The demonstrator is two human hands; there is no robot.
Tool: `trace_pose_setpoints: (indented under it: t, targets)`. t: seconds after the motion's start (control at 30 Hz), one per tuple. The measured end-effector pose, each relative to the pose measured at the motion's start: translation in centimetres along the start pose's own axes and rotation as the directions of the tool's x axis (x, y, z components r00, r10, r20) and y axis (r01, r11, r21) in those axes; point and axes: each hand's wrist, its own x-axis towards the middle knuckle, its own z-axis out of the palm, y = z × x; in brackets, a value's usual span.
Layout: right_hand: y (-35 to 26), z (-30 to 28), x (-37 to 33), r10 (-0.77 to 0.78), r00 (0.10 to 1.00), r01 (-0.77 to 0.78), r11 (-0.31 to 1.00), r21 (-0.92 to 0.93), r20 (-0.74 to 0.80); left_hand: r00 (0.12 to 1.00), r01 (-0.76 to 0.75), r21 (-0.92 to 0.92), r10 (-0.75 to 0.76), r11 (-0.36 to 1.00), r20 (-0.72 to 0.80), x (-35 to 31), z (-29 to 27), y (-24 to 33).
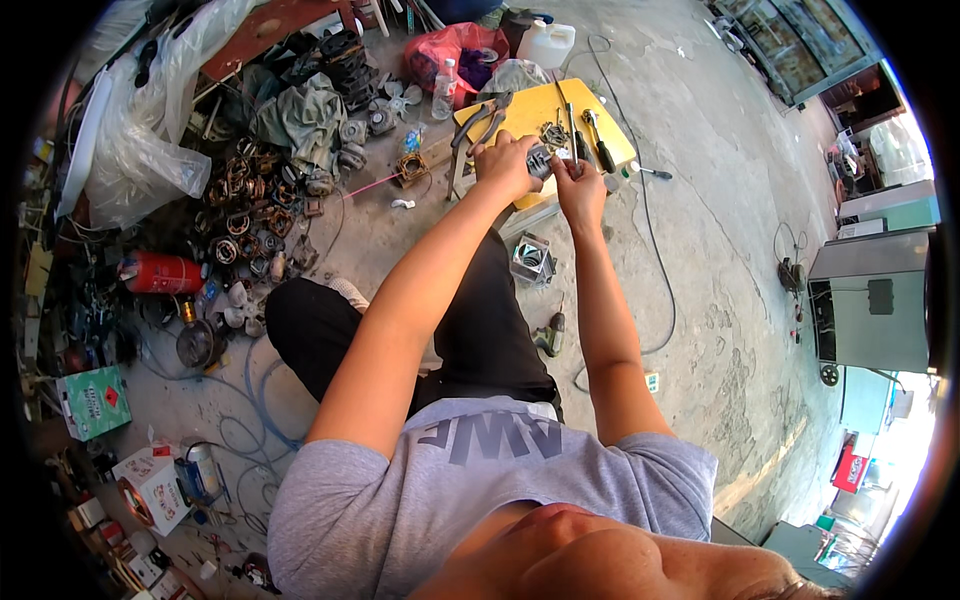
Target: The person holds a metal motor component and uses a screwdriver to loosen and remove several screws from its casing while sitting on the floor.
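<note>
My left hand (507, 165) grips a small dark grey metal part (538, 160) above a low yellow-topped stool (530, 103). Beside the part, my right hand (580, 190) is closed in a pinch; what lies between its fingertips is too small to make out. A pair of pliers (487, 120) lies on the stool just beyond my left hand. Small metal pieces (553, 133) lie near the middle of the yellow top. To their right are a long screwdriver (572, 122) and another dark-handled tool (604, 155).
A square metal-framed fan (532, 260) and a cordless drill (550, 336) stand on the concrete floor near my legs. A black cable (652, 230) runs along the right. Motor parts (250, 200) and a red fire extinguisher (160, 272) crowd the left. Beyond the stool is a white jug (547, 45).
</note>
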Motion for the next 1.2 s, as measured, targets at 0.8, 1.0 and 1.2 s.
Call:
trace_pose_setpoints:
  t: [0.8,1.0,1.2]
  targets:
    - [0.9,0.5,0.2,-0.036,0.999,0.036,0.999,0.007,-0.012,0.999,-0.002,-0.012,0.002,1.000,-0.039,0.2,0.6,-0.3]
    - [0.4,0.4,-0.4,-0.023,0.998,0.031,0.988,0.149,-0.057,1.000,0.005,-0.004,-0.005,1.000,-0.027,0.2,0.5,-0.3]
    - [1.1,0.5,-0.2,-0.061,0.997,0.070,0.983,0.172,-0.054,1.000,0.009,-0.008,-0.009,1.000,-0.017,0.2,0.5,-0.2]
